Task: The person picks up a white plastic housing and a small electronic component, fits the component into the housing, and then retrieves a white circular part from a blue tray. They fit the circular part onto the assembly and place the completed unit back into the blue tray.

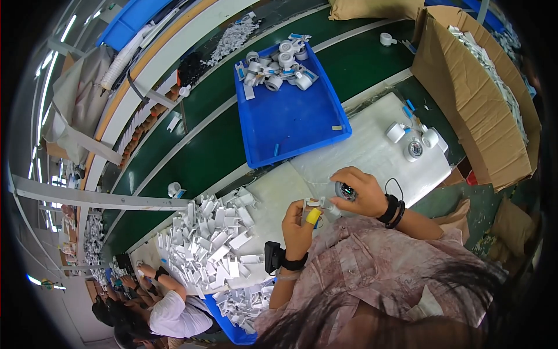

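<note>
My left hand (296, 232) pinches a small white plastic part (315, 202); something yellow (314, 217) covers the tip of its thumb. Close beside it, my right hand (365, 195) grips a round device (345, 190) with a dark face and a small lit green spot. Between the hands a clear or pale piece shows, too small to make out. Right of my hands, a round unit with a dial-like face (414, 150) lies beside white round housings (429, 137) on the pale work surface (343, 154).
A blue tray (290, 128) beyond my hands holds several white round units (285, 61). White plastic parts (215, 238) are heaped to the left, above a blue bin (237, 333). A cardboard box (459, 99) stands at right. Another person (177, 314) works at far left along the green conveyor (203, 160).
</note>
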Motion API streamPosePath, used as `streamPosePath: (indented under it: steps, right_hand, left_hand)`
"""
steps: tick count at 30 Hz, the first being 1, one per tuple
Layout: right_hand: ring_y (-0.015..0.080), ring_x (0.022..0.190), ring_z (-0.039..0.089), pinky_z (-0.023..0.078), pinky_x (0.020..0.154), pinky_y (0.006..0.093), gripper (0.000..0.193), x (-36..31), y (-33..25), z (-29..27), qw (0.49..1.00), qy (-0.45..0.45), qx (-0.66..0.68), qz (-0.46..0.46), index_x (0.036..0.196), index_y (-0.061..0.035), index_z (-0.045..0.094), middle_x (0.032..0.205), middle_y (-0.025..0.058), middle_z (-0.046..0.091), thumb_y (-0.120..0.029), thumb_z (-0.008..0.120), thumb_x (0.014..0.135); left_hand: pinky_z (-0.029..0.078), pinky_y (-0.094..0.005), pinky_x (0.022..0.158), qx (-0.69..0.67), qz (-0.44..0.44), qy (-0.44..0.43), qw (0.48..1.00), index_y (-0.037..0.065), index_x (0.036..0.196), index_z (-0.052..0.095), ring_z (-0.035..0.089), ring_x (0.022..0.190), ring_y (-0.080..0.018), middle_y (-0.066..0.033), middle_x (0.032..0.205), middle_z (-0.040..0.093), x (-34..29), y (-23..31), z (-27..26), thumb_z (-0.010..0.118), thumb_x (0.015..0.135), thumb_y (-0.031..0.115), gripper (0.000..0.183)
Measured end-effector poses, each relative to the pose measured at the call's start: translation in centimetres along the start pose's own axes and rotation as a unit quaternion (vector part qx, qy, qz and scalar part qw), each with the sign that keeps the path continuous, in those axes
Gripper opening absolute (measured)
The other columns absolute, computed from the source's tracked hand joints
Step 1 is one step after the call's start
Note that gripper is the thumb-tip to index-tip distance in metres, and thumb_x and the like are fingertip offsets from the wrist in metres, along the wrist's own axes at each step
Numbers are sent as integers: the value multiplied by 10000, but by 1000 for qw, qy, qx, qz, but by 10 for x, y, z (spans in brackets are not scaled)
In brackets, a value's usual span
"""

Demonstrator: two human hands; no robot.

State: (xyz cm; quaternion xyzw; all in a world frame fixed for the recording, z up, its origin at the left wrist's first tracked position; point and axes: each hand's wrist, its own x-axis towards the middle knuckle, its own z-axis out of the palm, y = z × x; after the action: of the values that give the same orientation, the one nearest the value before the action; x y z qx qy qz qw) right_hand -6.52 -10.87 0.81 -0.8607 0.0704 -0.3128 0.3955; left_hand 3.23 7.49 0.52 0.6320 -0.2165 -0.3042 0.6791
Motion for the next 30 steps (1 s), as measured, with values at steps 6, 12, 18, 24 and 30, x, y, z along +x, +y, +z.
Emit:
streamPosePath:
  steps: [6, 12, 18, 24, 30]
  right_hand:
    - [269, 804, 658, 548, 682, 332, 361, -4, 3, 3, 1000, 7, 1, -10, 1036, -79, 633, 985, 106, 622, -211, 769, 728]
    - [269, 794, 659, 550, 674, 330, 360, -5, 5, 4, 1000, 9, 6, -10, 1036, -84, 636, 985, 103, 623, -209, 770, 726]
    - [272, 790, 661, 552, 668, 330, 373, -6, 7, 5, 1000, 3, 7, -8, 1047, -87, 635, 989, 106, 624, -214, 774, 724]
    - [270, 787, 662, 552, 664, 327, 380, -8, 8, 8, 1000, 0, 12, -1, 1047, -88, 635, 989, 106, 625, -219, 779, 721]
    - [267, 793, 662, 552, 667, 329, 381, -8, 9, 9, 1000, -6, 9, 5, 1047, -88, 635, 992, 102, 626, -224, 779, 722]
  left_hand:
    - [506, -246, 740, 35, 17, -11, 999, -15, 1072, 564, 622, 873, -123, -67, 984, 635, 1, -3, -1, 622, 883, 14, 200]
    - [496, -241, 741, 19, -3, -16, 1000, -23, 1066, 574, 625, 875, -121, -72, 980, 647, 4, -1, -1, 627, 877, 14, 199]
    - [486, -246, 799, -8, -88, -36, 995, -25, 1053, 580, 617, 928, -129, -69, 1016, 644, 7, 6, -7, 617, 866, -24, 190]
    - [490, -245, 792, 19, -92, -39, 995, -37, 1060, 580, 629, 893, -133, -80, 1003, 649, 5, 4, -9, 621, 868, -12, 198]
    - [499, -252, 793, 0, -117, -35, 992, -40, 1065, 581, 636, 890, -143, -86, 1000, 652, 8, 6, -10, 627, 866, -9, 207]
